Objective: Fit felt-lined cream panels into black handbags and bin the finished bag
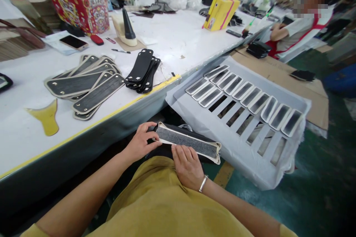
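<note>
Strip [189, 142], grey-faced with a pale border, is held low in front of the body, off the table [178, 42]. Its left end is pinched in the left hand [142, 140], thumb and fingertips set narrow. Its near long edge is covered by the right hand [188, 164], fingers laid close together; whether it is gripped from beneath cannot be told. Border appears raised at the right end. Step in hand judged to be edge turning: border being folded over the grey face. For the next move, even pressure along the edge and neatly tucked corners would be needed.
</note>
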The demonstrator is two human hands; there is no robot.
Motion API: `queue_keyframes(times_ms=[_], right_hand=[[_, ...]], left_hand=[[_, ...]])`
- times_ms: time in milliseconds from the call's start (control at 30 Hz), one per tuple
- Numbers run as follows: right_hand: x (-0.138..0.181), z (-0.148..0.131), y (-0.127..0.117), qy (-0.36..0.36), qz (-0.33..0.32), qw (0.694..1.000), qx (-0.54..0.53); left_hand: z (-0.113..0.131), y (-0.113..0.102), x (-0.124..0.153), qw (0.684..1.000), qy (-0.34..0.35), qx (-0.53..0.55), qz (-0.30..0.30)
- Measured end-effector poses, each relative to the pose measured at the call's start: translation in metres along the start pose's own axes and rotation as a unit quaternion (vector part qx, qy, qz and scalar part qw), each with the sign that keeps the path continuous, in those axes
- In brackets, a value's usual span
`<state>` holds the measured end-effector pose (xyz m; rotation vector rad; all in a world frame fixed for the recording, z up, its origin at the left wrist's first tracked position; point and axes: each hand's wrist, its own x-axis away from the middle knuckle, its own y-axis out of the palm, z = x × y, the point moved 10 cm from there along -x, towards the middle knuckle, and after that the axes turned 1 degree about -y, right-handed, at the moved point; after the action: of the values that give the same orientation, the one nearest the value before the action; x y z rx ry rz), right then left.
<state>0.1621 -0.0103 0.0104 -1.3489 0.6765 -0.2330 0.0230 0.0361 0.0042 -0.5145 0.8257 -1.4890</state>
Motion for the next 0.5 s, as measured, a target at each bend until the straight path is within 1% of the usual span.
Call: queue_keyframes(times_ms=[133, 333, 500], right_hand=[[-0.0005, 0.0004, 0.0026, 0.000, -0.007, 1.000, 0.004], [0.0002, 0.0015, 0.0021, 0.005, 0.022, 1.000, 0.013], [-0.0026, -0.0002, 0.0058, -0.008, 0.011, 1.000, 0.009]], left_hand=[[0.0048, 0.0016, -0.0037, 1.000, 0.004, -0.005, -0.004], [0.0019, 0.0035, -0.0042, 0.999, -0.044, -0.008, 0.025], [-0.0027, 0.0067, -0.0033, 0.997, -0.071, -0.029, 0.021]])
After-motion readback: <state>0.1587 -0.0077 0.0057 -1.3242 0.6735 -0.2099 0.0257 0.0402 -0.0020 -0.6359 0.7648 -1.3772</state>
